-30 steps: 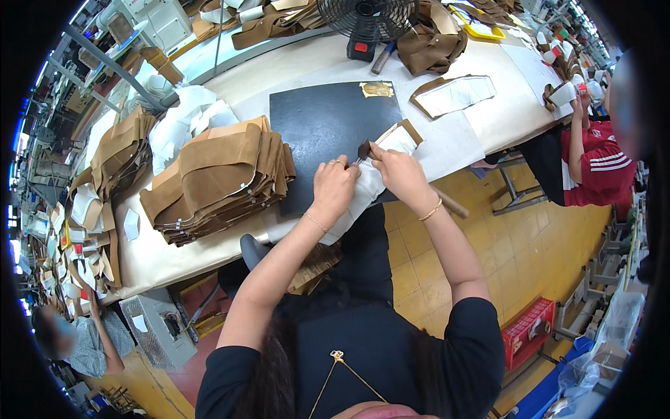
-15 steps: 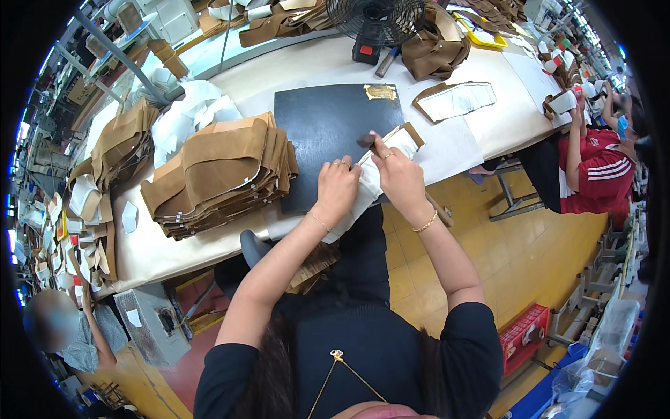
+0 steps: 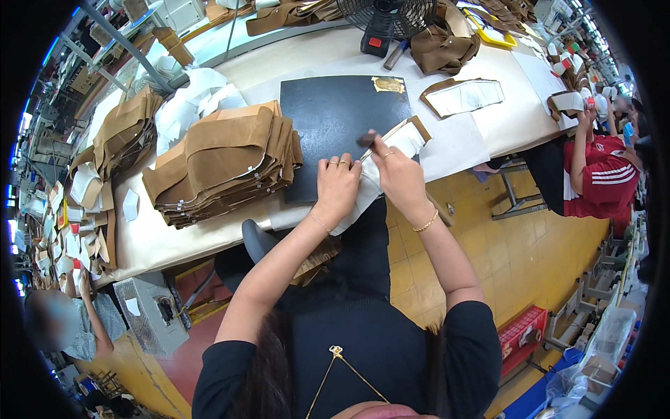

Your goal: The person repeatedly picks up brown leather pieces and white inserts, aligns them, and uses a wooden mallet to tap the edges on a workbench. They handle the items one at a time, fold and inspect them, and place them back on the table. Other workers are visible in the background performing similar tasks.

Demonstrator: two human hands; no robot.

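Note:
A brown leather piece with a white backing [image 3: 406, 142] lies slantwise over the near right part of a dark board [image 3: 317, 105] and hangs over the table edge. My left hand [image 3: 338, 185] is closed on the piece's left edge, fingertips bent down against it. In my right hand [image 3: 401, 174] is a hammer, fingers wrapped round its handle. The dark hammer head [image 3: 365, 140] sticks out past my thumb, just above the folded edge. The handle's wooden end shows below my wrist. My palm hides the rest of the grip.
Left of the board rises a thick stack of brown leather pieces [image 3: 227, 150]. Another backed piece [image 3: 464, 96] lies to the right. Farther back stand a black fan [image 3: 382, 21] and a bundle of brown pieces [image 3: 443, 50]. Co-workers sit at far right [image 3: 600, 167] and lower left [image 3: 98, 325].
The view has shifted slightly, so the table's things sit a little to the right and higher or lower. My hands keep nearly the same place and grip on the leather piece and hammer.

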